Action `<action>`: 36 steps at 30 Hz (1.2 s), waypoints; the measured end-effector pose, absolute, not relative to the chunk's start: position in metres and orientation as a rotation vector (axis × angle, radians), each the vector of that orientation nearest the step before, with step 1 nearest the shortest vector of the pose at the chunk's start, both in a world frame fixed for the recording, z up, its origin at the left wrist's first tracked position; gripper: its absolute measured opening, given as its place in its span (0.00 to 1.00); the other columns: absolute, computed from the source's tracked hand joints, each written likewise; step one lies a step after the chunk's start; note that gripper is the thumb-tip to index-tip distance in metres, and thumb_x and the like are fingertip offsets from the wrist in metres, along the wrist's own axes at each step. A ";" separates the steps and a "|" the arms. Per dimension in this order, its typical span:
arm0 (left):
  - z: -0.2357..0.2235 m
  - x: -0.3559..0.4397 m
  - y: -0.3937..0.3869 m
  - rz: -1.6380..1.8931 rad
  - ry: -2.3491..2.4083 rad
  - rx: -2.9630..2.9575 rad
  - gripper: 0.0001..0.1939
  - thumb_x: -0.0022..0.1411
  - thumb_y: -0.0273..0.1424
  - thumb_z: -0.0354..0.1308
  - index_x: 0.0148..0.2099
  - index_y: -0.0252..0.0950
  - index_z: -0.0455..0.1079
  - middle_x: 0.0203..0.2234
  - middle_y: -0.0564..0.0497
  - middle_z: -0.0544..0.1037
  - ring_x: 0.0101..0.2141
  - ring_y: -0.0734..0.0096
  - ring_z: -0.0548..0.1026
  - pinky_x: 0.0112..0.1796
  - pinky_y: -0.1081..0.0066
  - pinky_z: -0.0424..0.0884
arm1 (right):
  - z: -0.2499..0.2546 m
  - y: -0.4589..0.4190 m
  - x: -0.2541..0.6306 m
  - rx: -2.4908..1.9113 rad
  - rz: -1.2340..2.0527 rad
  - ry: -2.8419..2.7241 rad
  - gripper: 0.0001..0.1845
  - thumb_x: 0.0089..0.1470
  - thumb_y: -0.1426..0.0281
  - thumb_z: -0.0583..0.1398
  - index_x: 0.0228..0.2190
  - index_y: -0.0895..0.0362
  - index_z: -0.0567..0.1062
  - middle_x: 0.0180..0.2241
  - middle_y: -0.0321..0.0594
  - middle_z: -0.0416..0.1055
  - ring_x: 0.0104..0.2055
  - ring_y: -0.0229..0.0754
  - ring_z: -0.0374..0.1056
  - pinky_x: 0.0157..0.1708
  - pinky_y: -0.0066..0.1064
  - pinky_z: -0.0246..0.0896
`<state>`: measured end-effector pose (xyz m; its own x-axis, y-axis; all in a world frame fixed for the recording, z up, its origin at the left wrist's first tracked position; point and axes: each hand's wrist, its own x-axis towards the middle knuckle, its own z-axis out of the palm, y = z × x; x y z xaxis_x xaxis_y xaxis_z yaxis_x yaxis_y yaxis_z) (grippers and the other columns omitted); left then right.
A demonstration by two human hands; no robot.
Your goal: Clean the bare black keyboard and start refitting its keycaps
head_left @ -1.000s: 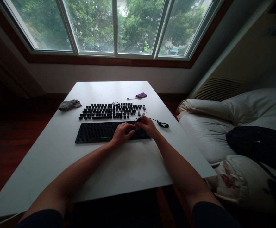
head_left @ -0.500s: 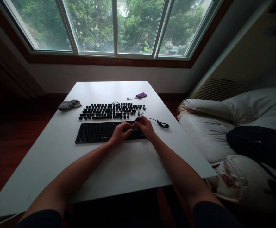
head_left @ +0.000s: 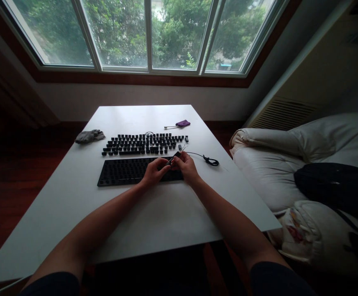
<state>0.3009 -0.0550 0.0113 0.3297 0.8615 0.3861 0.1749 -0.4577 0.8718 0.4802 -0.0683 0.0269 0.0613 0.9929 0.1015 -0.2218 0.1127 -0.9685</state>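
Observation:
A black keyboard (head_left: 122,170) without its keycaps lies on the white table (head_left: 154,222). Over its right part, my left hand (head_left: 153,172) and my right hand (head_left: 189,167) meet, fingertips almost touching. My right hand is closed on what looks like a wire keycap puller (head_left: 184,148), whose thin wires stick out beyond the fingers. The fingers of my left hand are pinched at a small dark piece between the hands, too small to name. Behind the keyboard, loose black keycaps (head_left: 129,144) stand in rows, laid out like the keyboard.
A grey cloth (head_left: 89,136) lies at the table's left edge. Toward the back is a purple cloth or pouch (head_left: 183,123) beside a thin stick-like tool (head_left: 170,127). A bundled black cable (head_left: 211,161) rests to the right. A pale sofa (head_left: 259,160) stands beyond the table's right side.
Both hands have shifted slightly, and the right hand has turned a little. The small dark piece between the fingers shows more now. The keyboard and keycap rows look the same.

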 end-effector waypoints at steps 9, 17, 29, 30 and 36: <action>0.005 0.301 -0.049 1.092 0.784 1.678 0.17 0.64 0.41 0.62 0.50 0.36 0.73 0.41 0.46 0.80 0.41 0.65 0.78 0.44 0.68 0.73 | 0.027 -0.070 0.481 -1.020 1.126 -1.117 0.22 0.50 0.53 0.68 0.36 0.53 0.67 0.31 0.33 0.74 0.29 0.38 0.73 0.30 0.30 0.75; 0.004 0.304 -0.054 1.124 0.845 1.787 0.15 0.65 0.37 0.62 0.51 0.38 0.73 0.40 0.48 0.79 0.39 0.67 0.77 0.42 0.68 0.73 | 0.022 -0.066 0.484 -1.079 1.125 -1.106 0.19 0.52 0.56 0.67 0.35 0.54 0.67 0.26 0.32 0.73 0.24 0.38 0.72 0.24 0.30 0.74; 0.012 0.298 -0.055 1.031 0.834 2.141 0.12 0.67 0.32 0.59 0.52 0.40 0.76 0.48 0.46 0.80 0.46 0.62 0.78 0.49 0.62 0.73 | 0.030 -0.064 0.491 -1.158 1.325 -1.029 0.17 0.49 0.62 0.67 0.33 0.53 0.65 0.23 0.32 0.74 0.20 0.37 0.71 0.18 0.26 0.70; 0.013 0.298 -0.056 1.048 0.827 2.197 0.11 0.67 0.32 0.59 0.51 0.40 0.76 0.50 0.45 0.78 0.49 0.61 0.77 0.51 0.61 0.72 | 0.029 -0.063 0.491 -1.171 1.344 -1.017 0.17 0.48 0.63 0.67 0.33 0.53 0.65 0.23 0.32 0.73 0.20 0.37 0.71 0.17 0.26 0.70; 0.022 0.294 -0.053 1.117 0.964 2.360 0.09 0.67 0.32 0.59 0.49 0.42 0.76 0.48 0.45 0.77 0.51 0.59 0.74 0.54 0.58 0.69 | 0.025 -0.057 0.498 -1.224 1.234 -1.016 0.16 0.49 0.64 0.66 0.33 0.53 0.65 0.23 0.31 0.72 0.19 0.37 0.71 0.16 0.26 0.68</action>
